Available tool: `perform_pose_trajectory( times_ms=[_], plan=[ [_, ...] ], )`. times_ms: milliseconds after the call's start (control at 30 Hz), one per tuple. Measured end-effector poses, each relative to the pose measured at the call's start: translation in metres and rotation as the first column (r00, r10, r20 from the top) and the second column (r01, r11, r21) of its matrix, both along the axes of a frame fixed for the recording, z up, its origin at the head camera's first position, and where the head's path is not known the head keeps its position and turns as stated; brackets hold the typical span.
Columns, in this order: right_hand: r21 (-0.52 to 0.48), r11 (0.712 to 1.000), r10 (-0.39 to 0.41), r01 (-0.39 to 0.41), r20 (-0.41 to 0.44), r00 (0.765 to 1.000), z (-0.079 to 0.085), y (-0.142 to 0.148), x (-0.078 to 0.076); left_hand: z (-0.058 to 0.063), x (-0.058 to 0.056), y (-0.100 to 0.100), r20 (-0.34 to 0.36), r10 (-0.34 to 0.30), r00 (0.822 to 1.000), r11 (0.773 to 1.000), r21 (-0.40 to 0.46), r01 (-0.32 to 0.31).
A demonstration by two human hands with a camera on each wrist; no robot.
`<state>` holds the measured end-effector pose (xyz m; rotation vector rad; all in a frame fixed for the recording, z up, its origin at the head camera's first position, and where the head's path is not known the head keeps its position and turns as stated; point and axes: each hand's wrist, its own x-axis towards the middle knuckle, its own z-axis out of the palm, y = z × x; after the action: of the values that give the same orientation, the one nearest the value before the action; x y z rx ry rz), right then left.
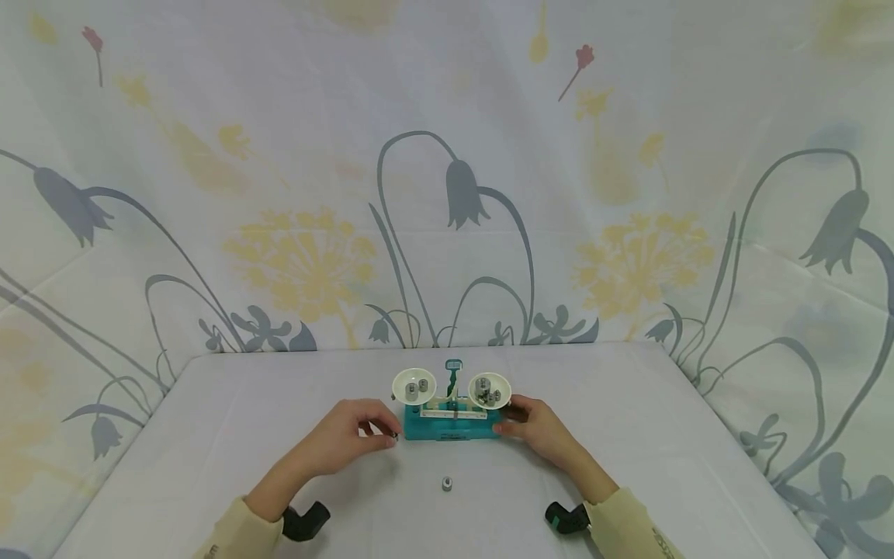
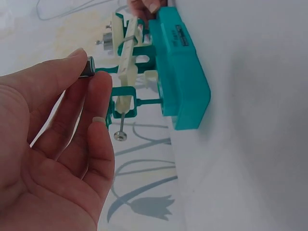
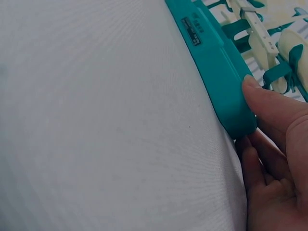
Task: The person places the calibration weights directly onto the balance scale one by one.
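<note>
A teal toy balance scale [image 1: 450,429] with cream pans stands on the white table. Small metal weights [image 1: 412,391] lie in its left pan [image 1: 400,380]; several more [image 1: 483,384] are in the right pan [image 1: 504,387]. Just left of the base, my left hand [image 1: 356,436] pinches a small cylindrical metal weight [image 2: 88,67] between thumb and fingertips. The right hand [image 1: 538,429] grips the right end of the base, its thumb [image 3: 262,94] on the front and other fingers curled behind. In front of the scale stands another small weight [image 1: 447,484].
White cloth covers the table [image 1: 698,466], and a flower-printed curtain [image 1: 447,256] hangs behind and at the sides. A black device [image 1: 306,522] is at the left wrist, another [image 1: 567,519] at the right. An adjusting screw [image 2: 120,135] sticks out from the beam's left end.
</note>
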<state>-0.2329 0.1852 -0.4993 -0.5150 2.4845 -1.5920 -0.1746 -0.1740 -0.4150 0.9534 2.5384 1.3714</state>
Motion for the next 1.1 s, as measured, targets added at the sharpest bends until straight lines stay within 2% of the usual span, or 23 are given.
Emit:
perform_pose_trajectory(
  times_ms=[200,467,533,767,900,1100],
  plan=[
    [0.003,1.000,-0.008,0.008,0.003,1.000,0.002,0.000,0.002,0.008,-0.003,-0.003,-0.003,0.037,0.999,0.999,-0.015,-0.037],
    [-0.014,1.000,0.003,-0.002,0.003,1.000,0.003,-0.001,0.003,0.013,-0.011,-0.010,-0.045,0.075,0.996,0.997,-0.028,-0.076],
    [-0.014,1.000,0.001,-0.001,0.004,1.000,0.008,-0.002,0.005,0.014,-0.013,-0.011,-0.051,0.076,0.996,0.997,-0.025,-0.077],
    [-0.004,1.000,0.012,-0.012,0.015,1.000,0.038,-0.009,0.022,0.020,-0.019,-0.012,-0.071,0.096,0.993,0.995,-0.032,-0.098],
    [-0.004,1.000,0.008,-0.008,0.019,1.000,0.043,-0.010,0.025,0.025,-0.022,-0.011,-0.081,0.104,0.991,0.993,-0.043,-0.108],
    [-0.016,1.000,0.017,-0.017,0.021,1.000,0.039,-0.008,0.022,0.034,-0.027,-0.008,-0.092,0.103,0.990,0.992,-0.067,-0.110]
  ],
)
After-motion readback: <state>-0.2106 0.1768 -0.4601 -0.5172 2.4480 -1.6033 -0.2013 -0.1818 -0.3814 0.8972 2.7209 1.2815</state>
